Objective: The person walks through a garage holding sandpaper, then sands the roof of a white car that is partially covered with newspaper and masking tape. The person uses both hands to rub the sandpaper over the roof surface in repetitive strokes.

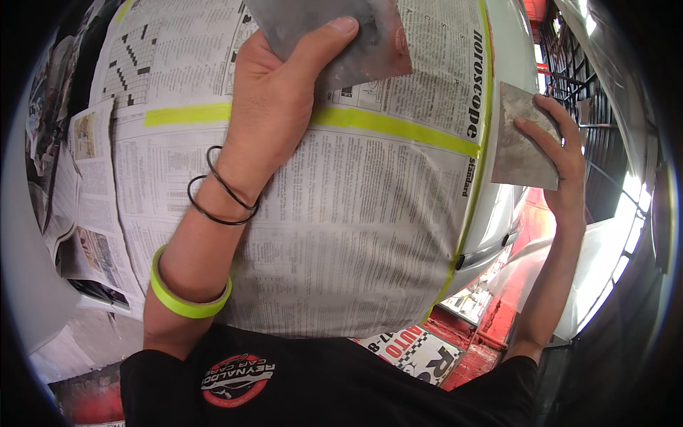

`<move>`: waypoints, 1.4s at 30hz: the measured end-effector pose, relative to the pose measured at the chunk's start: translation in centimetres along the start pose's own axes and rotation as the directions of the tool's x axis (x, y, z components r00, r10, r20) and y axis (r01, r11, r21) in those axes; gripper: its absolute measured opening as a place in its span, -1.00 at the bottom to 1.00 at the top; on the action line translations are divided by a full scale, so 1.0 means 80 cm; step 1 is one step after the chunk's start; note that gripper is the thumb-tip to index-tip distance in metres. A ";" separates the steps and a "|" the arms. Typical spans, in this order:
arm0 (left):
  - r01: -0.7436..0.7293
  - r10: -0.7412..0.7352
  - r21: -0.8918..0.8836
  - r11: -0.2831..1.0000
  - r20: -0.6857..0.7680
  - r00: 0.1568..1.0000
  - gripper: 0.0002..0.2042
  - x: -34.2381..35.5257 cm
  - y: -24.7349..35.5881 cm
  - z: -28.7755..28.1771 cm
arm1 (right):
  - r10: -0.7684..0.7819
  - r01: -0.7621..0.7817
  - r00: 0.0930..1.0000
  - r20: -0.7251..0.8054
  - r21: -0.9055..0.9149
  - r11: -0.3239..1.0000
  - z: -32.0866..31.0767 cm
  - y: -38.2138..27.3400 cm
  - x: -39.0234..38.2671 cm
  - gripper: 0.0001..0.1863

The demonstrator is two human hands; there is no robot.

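My left hand [284, 99] is closed on a thin grey plate [388, 43], its thumb pressed flat on the smeared, metal-looking face. The plate is above newspaper [341, 235] that covers a curved surface. On the right, my right hand [565, 156] grips a second thin grey plate [523, 160], with two fingers across its front and its thumb hidden. Pale patches mark that second plate, which is beside a white panel edge [512, 50]. A roll of yellow-green tape [188, 308] circles my left forearm, and black bands [220, 220] hang around that wrist.
Yellow-green tape [398, 128] runs across the newspaper and down its right edge. A dark handle-like part [459, 262] juts out at lower right. Clear plastic sheeting [605, 263] and a dark metal grille [576, 78] stand farther right. Loose newspaper [99, 206] hangs at left.
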State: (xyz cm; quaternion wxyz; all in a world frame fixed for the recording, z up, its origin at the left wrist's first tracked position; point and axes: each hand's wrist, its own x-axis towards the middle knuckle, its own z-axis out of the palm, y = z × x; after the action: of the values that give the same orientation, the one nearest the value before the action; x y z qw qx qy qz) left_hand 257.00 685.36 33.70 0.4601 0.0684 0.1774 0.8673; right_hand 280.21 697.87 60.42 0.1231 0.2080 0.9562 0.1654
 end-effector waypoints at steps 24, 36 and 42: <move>0.001 0.005 -0.068 0.998 0.082 0.997 -0.77 0.000 -0.002 -0.022 | -0.065 0.085 0.992 0.106 -0.197 0.977 -0.007 -0.001 0.034 -0.53; 0.070 -0.069 -0.029 0.997 0.042 0.997 -0.72 -0.009 0.023 0.011 | -0.051 0.206 0.961 0.272 -0.580 0.788 -0.019 -0.067 0.081 -0.72; 0.019 -0.022 0.056 0.998 0.052 0.998 -0.72 -0.004 0.014 0.010 | -0.014 0.275 0.932 0.362 -0.684 0.675 -0.032 -0.080 0.102 -0.68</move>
State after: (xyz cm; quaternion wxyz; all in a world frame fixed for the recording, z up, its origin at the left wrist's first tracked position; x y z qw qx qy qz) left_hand 256.55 684.74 34.88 0.4713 0.1023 0.1899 0.8552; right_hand 269.95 695.27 59.04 0.3646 0.0892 0.7916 0.4821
